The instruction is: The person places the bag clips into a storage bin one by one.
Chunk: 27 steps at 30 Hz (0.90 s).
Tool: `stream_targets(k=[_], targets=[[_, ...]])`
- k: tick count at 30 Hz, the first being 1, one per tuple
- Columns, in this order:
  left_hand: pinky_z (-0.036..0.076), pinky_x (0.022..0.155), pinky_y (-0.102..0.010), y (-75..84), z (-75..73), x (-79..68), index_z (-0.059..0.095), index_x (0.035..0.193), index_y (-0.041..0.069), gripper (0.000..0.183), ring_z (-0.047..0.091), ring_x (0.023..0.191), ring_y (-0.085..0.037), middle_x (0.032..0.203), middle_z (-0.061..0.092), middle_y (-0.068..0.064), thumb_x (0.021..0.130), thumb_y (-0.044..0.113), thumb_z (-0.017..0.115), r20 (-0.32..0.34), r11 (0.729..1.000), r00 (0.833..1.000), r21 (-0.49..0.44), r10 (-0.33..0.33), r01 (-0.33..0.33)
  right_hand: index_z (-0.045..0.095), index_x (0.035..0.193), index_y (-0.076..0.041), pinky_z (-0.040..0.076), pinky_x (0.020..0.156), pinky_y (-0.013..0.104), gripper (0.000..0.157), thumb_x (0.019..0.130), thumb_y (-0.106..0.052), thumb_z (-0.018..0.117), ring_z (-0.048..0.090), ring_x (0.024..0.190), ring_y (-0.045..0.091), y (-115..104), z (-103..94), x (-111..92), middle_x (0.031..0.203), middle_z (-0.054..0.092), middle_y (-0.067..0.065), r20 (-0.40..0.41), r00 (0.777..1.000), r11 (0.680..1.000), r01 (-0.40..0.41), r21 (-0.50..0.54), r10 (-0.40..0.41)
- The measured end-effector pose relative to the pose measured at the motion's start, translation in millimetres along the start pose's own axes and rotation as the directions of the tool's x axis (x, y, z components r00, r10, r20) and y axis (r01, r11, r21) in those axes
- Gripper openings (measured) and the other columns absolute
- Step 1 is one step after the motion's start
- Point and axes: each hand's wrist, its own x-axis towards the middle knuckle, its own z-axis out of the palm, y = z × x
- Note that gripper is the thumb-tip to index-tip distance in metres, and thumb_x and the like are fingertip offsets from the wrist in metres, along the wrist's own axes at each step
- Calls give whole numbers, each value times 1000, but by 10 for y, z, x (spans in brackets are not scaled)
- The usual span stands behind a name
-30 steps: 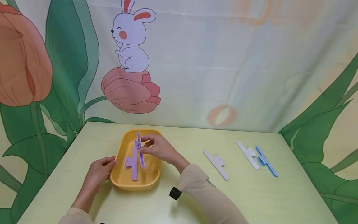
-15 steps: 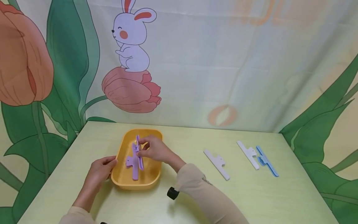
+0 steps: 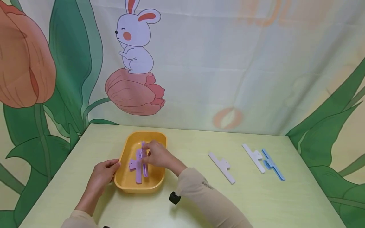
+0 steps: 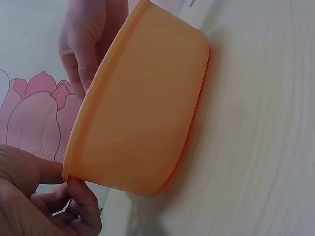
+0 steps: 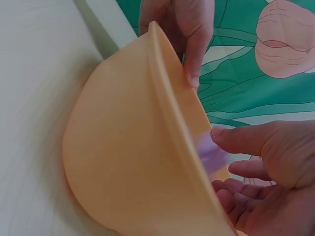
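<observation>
My left hand pinches the left rim of an orange plastic tray, as the left wrist view also shows. Inside the tray lies a purple bag clip, its tab toward the left. My right hand reaches into the tray from the right, holding a second purple bag clip on edge between thumb and fingers. That clip stands just right of the lying one and overlaps it in the head view. In the right wrist view, the tray's wall hides most of both clips.
On the right side of the table lie two white bag clips, one nearer and one farther, with a blue bag clip beside the farther one. A printed curtain hangs behind the table.
My right hand has lowered its purple bag clip into the tray, then shifted it slightly right, next to the lying clip. My left hand stays on the rim.
</observation>
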Motion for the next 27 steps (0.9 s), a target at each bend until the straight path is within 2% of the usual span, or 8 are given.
stream_targets(k=[5, 17, 27], targets=[[57, 69, -25, -1, 6, 10, 47, 146, -11, 47, 63, 88, -14, 134, 56, -30, 110, 18, 51, 0, 1000, 1000, -2, -8, 8, 68, 131, 2, 47, 72, 18, 49, 89, -17, 84, 55, 87, 13, -14, 8, -18, 120, 67, 16, 9, 1000, 1000, -1, 3, 1], [57, 69, -25, -3, 8, -7, 46, 146, -13, 47, 65, 88, -13, 134, 55, -31, 109, 17, 51, 2, 1000, 1000, -13, 7, -7, 70, 130, -1, 47, 79, 19, 44, 92, -19, 82, 61, 102, 24, 33, 38, -41, 118, 70, 12, 6, 1000, 999, 24, 22, -24], [57, 69, -24, 19, 9, -19, 46, 146, -13, 48, 65, 88, -14, 136, 54, -33, 109, 17, 50, 2, 1000, 1000, 0, 1, -1, 70, 131, -5, 49, 82, 18, 39, 95, -19, 78, 64, 102, 18, -29, -47, -137, 123, 71, 8, -14, 997, 997, 75, 23, -74]])
